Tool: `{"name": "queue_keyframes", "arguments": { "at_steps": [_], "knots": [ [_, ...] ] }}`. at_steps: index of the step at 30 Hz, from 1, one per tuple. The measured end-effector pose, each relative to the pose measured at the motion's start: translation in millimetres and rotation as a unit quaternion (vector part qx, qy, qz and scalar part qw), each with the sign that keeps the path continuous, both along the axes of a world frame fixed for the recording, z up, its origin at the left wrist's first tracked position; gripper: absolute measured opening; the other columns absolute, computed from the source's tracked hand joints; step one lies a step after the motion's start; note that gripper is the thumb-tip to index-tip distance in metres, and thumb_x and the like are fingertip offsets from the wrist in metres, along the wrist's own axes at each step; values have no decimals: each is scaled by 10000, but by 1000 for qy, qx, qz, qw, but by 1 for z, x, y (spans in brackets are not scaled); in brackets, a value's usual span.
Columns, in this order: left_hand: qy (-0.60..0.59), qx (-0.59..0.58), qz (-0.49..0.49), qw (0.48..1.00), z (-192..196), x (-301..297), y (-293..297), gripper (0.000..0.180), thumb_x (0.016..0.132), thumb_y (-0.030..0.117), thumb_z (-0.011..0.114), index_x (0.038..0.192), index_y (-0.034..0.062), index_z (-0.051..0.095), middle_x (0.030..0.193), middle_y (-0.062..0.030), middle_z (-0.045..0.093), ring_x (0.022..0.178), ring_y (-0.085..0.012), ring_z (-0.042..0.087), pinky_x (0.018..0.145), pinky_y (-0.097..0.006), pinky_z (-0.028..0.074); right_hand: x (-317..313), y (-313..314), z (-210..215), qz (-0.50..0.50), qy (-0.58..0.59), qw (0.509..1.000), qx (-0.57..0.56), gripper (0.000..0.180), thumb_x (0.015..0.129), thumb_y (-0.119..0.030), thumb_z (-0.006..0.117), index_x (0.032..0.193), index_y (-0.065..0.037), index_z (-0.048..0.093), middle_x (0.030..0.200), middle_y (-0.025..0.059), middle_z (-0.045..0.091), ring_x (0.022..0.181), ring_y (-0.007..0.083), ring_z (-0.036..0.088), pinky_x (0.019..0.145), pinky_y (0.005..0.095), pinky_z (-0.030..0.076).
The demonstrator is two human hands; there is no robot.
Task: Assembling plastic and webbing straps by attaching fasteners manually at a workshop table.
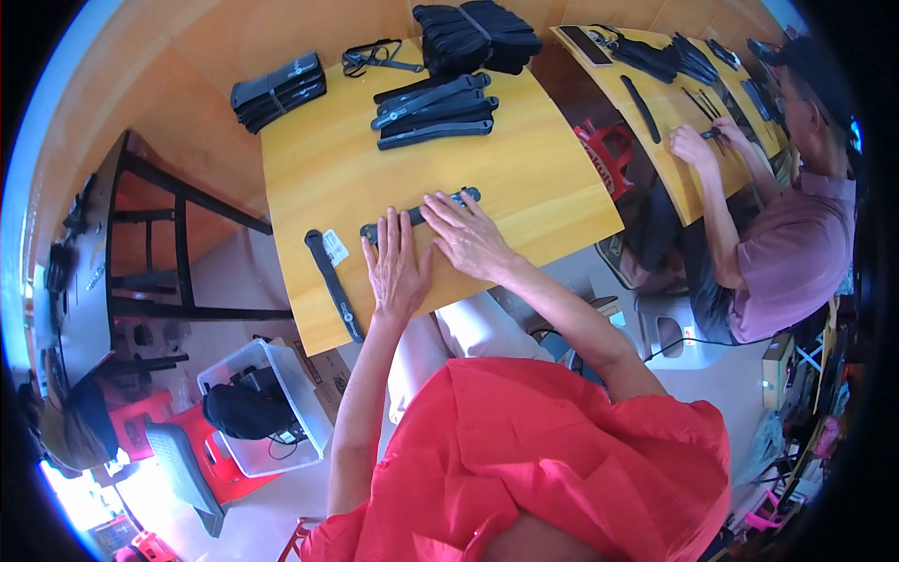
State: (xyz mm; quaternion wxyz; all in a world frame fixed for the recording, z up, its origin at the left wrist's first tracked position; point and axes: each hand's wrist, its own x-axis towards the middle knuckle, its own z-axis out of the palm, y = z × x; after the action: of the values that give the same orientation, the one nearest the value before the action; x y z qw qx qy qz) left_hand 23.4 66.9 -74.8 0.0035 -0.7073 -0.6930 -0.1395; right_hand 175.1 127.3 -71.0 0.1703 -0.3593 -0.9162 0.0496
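A flat black strap point(416, 217) with rounded ends lies crosswise near the front of the wooden table point(524, 187). My left hand point(398, 267) lies over its left part, fingers stretched out and flat. Over the right part rests my right hand point(465, 236), its fingers also extended and pressed down on the strap. Both hands are open, and they partly cover the strap. To the left of my left hand lies a second black strap point(334, 286), pointing toward me, with a small white label point(335, 247) beside its far end.
A loose pile of black straps point(435, 112) sits farther back. Behind it are a tied stack point(478, 36), another bundle point(278, 91) and a thin looped strap point(379, 58). At the right, a co-worker point(791, 225) handles thin pieces at another table point(646, 89). A clear bin point(314, 426) stands lower left.
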Motion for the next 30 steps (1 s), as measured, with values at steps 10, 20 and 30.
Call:
{"name": "queue_keyframes", "arguments": {
  "at_steps": [10,20,30],
  "knots": [
    [1,-10,-14,1000,-4,-9,-3,644,892,415,430,1390,44,262,1465,-120,212,1355,-267,190,1074,-514,131,-5,-3,-9,17,6,1000,-4,594,853,-302,542,1333,-13,344,1414,123,304,1308,239,291,1059,445,239],
    [-5,-20,-10,1000,1,-9,-5,670,876,418,463,1396,54,247,1469,-115,202,1354,-282,187,1070,-527,136,41,15,-10,-50,-42,998,18,581,903,-398,442,1358,-54,329,1437,102,282,1325,224,267,1076,441,207],
    [-5,-18,-2,1000,-2,-8,-6,680,872,434,462,1399,64,246,1474,-105,195,1355,-273,187,1073,-526,134,42,16,4,-184,-43,982,1,581,898,-404,449,1325,-19,370,1422,126,303,1323,240,269,1061,474,219]
  ]
}}
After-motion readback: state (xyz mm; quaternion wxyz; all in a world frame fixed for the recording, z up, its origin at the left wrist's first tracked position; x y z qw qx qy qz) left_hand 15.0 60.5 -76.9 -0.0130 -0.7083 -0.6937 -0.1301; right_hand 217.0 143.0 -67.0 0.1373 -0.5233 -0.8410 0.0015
